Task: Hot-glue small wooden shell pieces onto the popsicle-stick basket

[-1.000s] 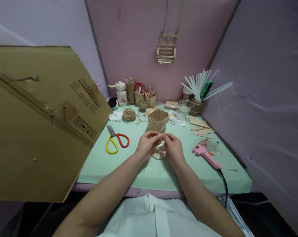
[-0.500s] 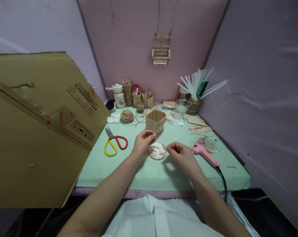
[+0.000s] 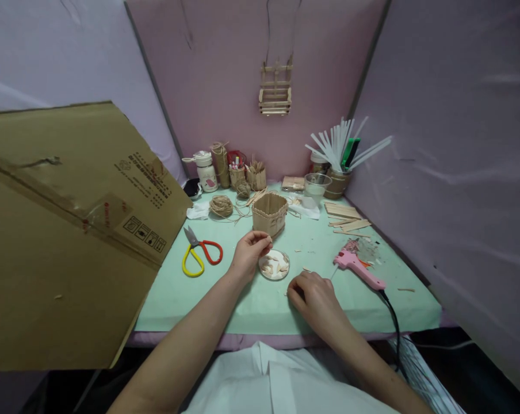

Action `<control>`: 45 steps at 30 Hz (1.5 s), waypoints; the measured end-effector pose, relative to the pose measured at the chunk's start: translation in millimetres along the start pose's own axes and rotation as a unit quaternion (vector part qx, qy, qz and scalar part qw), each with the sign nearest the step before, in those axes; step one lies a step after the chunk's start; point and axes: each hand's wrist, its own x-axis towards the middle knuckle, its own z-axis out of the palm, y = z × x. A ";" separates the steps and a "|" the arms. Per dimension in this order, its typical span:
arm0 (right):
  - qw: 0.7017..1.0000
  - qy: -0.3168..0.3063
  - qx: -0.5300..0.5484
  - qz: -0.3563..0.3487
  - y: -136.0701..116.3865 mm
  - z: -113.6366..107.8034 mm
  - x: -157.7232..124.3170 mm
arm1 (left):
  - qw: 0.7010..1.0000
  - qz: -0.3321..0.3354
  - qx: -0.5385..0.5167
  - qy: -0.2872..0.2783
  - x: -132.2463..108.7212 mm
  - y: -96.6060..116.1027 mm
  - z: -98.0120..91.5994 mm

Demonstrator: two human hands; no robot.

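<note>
My left hand [image 3: 250, 253] is closed in a pinch on a small pale wood chip [image 3: 269, 239], held just above the back left of a small round dish [image 3: 274, 277]. Pale wood chips [image 3: 274, 265] lie in that dish. Low over the table, to the right of the dish, my right hand [image 3: 314, 296] has its fingers curled and pressed together; a tiny bit shows at its fingertips, too small to name. Behind my left hand stands a wooden box [image 3: 270, 214] made of craft sticks, with a braided rim.
Scissors [image 3: 197, 253] lie to the left, and a pink glue gun [image 3: 358, 269] with a black cord to the right. Jute twine [image 3: 221, 206], craft sticks [image 3: 341, 210] and a pot of white glue sticks [image 3: 338, 183] sit farther back. A large cardboard sheet [image 3: 70, 241] leans at the left.
My right hand has moved down and toward me, away from the dish's edge to the tabletop. My left hand keeps its pinch in nearly the same place. The view has shifted slightly.
</note>
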 end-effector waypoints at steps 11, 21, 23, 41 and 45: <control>0.973 0.208 -0.097 0.025 107.1 -43.4 17.0 | 1.000 0.017 -0.021 0.014 10.0 3.8 -12.3; 0.974 0.100 -0.164 0.117 156.1 -31.0 21.9 | 0.985 0.037 -0.124 0.112 30.2 25.4 -43.2; 0.972 0.120 -0.161 0.119 155.8 -30.7 24.3 | 0.985 0.031 -0.127 0.109 29.8 25.1 -43.0; 0.970 0.131 -0.167 0.120 144.3 -37.7 18.4 | 0.991 0.002 -0.110 0.083 28.9 23.9 -42.7; 0.972 0.134 -0.153 0.115 142.4 -39.4 17.7 | 0.991 0.006 -0.107 0.075 27.6 23.8 -41.8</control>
